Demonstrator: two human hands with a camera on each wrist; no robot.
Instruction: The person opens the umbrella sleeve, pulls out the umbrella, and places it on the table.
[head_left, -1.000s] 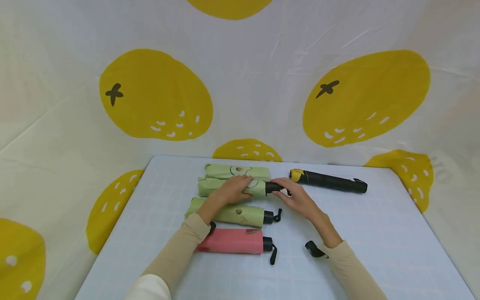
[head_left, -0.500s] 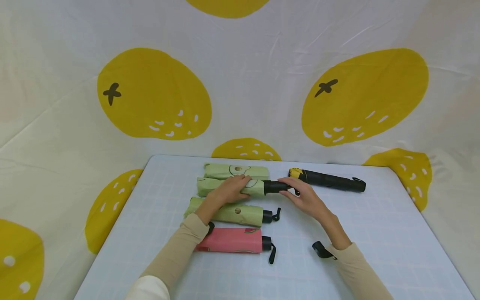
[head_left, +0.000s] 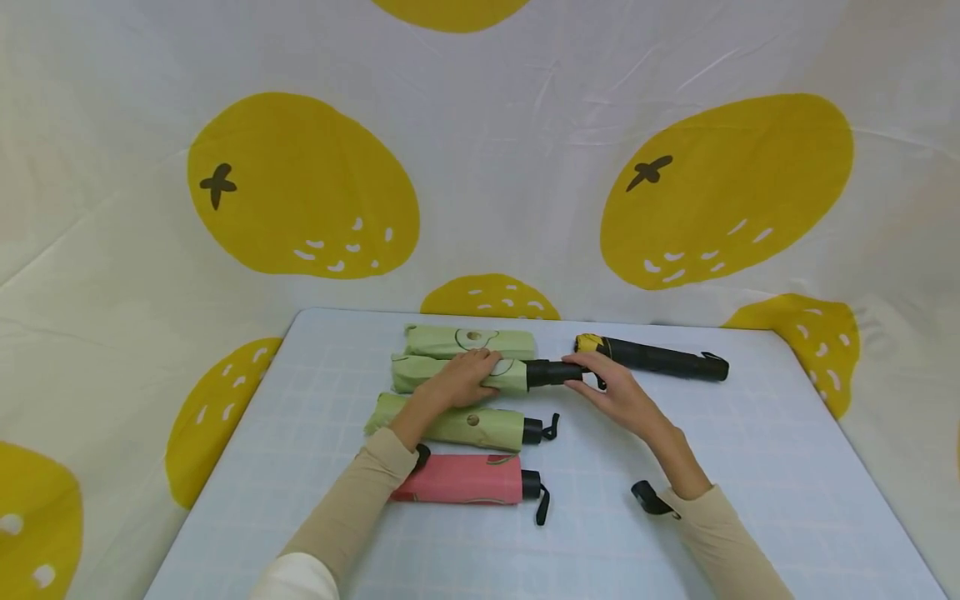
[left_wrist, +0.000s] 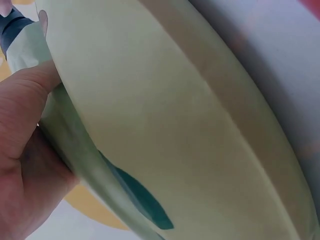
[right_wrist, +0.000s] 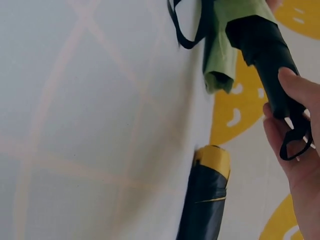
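A folded green umbrella with an avocado print (head_left: pixel 513 377) lies across the table, second from the back. My left hand (head_left: pixel 461 379) grips its covered body from above; in the left wrist view the thumb lies along the green cloth. My right hand (head_left: pixel 618 398) pinches the end of its black handle (right_wrist: pixel 272 75) between thumb and fingers, and a black wrist strap (right_wrist: pixel 296 142) loops down by the palm. The handle stands well out of the green cover. Behind it lies another green umbrella (head_left: pixel 502 340), and in front a third green one (head_left: pixel 495 427), partly under my left forearm.
A pink umbrella (head_left: pixel 468 481) lies nearest, its left end behind the left sleeve. At the back right rests a black umbrella with a yellow end (head_left: pixel 663 360), just behind my right hand. The pale checked table (head_left: pixel 585 542) ends at a lemon-print cloth (head_left: pixel 517 167).
My right hand has moved a little to the right, and the black handle now shows longer beyond the green cover. The left hand has kept its grip in place.
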